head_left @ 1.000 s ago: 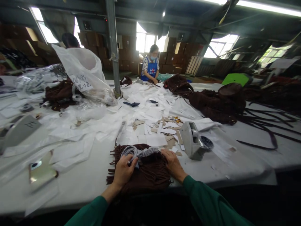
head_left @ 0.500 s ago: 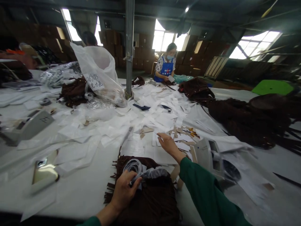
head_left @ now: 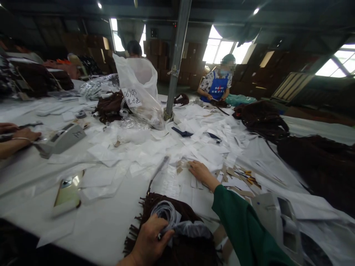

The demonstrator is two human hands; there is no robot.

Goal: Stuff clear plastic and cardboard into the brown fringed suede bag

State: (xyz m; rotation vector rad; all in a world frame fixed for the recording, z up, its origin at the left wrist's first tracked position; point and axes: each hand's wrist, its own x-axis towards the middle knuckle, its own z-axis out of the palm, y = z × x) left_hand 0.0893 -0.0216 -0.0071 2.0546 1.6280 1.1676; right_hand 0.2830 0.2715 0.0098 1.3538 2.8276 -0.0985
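A dark brown fringed bag [head_left: 191, 249] lies at the near table edge with crumpled white and clear plastic stuffing [head_left: 177, 223] on top. My left hand [head_left: 151, 240] rests on the bag and grips that stuffing. My right hand [head_left: 200, 173], in a green sleeve, is stretched forward over the table, palm down with fingers spread on loose white paper sheets [head_left: 177, 181] and tan card pieces [head_left: 234, 173].
A grey tape dispenser [head_left: 277, 221] stands at the near right, another [head_left: 59, 139] at the left by a co-worker's hands [head_left: 16, 135]. A metal post [head_left: 176, 61], a white plastic sack [head_left: 141, 90], brown bag piles [head_left: 318, 162], and a person in a blue apron [head_left: 217, 87] lie beyond.
My right hand left the bag and reached forward onto the paper sheets. The view swung left, bringing a co-worker's hands into sight. My left hand kept its grip on the stuffing.
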